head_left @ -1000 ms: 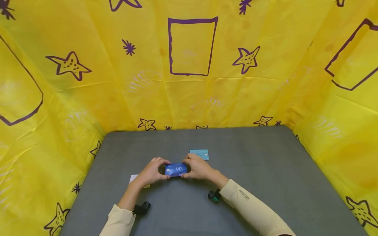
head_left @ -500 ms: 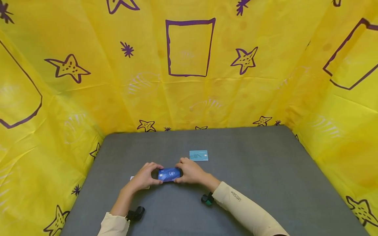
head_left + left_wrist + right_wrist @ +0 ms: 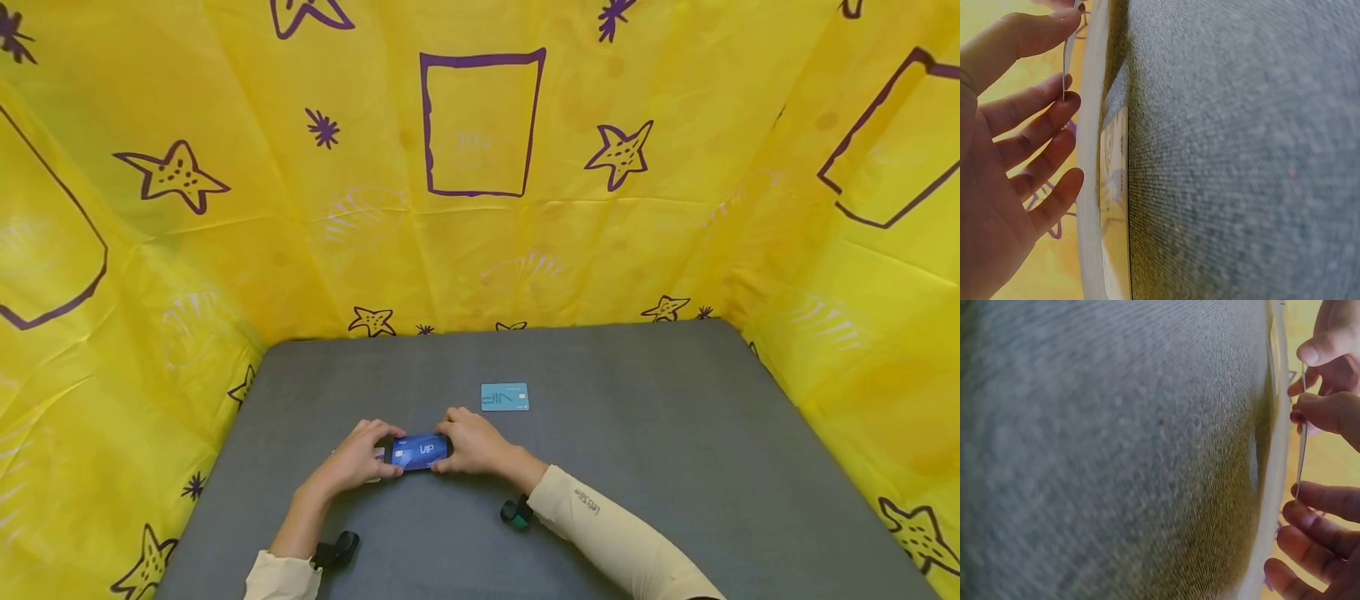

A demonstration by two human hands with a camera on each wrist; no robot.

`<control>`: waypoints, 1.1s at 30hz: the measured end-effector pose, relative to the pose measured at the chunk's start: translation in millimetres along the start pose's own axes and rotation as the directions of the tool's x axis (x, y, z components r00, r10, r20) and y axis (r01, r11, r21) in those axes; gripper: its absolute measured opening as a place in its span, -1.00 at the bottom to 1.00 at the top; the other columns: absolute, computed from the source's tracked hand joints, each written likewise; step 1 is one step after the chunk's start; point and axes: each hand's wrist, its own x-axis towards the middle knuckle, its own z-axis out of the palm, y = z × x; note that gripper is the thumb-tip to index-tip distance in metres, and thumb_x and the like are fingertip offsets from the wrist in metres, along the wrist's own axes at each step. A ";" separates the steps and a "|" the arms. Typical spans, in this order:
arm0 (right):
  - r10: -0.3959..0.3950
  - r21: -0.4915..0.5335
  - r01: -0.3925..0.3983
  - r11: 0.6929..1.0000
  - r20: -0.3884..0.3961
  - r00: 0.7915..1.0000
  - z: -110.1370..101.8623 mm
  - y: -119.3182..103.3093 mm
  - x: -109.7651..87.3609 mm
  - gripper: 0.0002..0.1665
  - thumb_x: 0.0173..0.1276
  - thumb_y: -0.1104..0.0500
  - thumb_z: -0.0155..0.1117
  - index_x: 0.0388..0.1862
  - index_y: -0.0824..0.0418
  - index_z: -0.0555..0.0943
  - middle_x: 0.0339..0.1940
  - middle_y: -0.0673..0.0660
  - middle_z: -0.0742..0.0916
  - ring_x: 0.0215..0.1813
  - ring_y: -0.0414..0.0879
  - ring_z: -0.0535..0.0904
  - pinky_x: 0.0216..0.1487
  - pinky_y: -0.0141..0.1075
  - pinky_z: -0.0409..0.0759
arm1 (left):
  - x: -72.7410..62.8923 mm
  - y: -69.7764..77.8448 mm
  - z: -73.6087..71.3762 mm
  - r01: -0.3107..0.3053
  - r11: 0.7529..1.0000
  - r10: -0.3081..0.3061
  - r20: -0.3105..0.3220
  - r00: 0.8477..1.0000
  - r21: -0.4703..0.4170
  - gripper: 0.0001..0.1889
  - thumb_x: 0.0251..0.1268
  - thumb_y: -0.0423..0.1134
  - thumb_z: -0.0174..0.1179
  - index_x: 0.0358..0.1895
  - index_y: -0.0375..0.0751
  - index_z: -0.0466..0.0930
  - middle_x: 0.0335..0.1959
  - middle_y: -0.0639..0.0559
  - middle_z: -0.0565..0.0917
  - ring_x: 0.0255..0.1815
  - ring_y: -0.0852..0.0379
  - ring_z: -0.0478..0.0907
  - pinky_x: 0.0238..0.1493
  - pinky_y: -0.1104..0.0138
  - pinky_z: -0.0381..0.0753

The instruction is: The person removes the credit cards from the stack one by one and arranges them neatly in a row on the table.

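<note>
Left hand [image 3: 357,455] and right hand [image 3: 474,442], fingers partly curled, pinched opposite ends of the blue card [image 3: 417,452] above the worktop [image 3: 660,425]. It had shifted left, nearer the pale card [image 3: 1115,206].

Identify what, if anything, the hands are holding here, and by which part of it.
A blue VIP card: the left hand pinches its left end, the one nearer the chip, and the right hand its right end.
</note>
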 end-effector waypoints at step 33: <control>-0.015 -0.046 0.016 0.999 0.006 1.000 10.8 -11.9 7.9 -0.32 0.07 -0.30 0.43 0.02 0.12 0.68 -0.21 -0.03 0.58 -0.21 -0.21 0.40 -0.25 -0.43 0.38 | -6.7 -7.8 -0.1 0.022 0.999 -0.023 0.015 1.000 0.031 -0.50 -0.13 -0.14 0.54 -0.01 -0.11 0.65 -0.04 0.05 0.62 0.05 0.04 0.39 0.07 0.08 0.43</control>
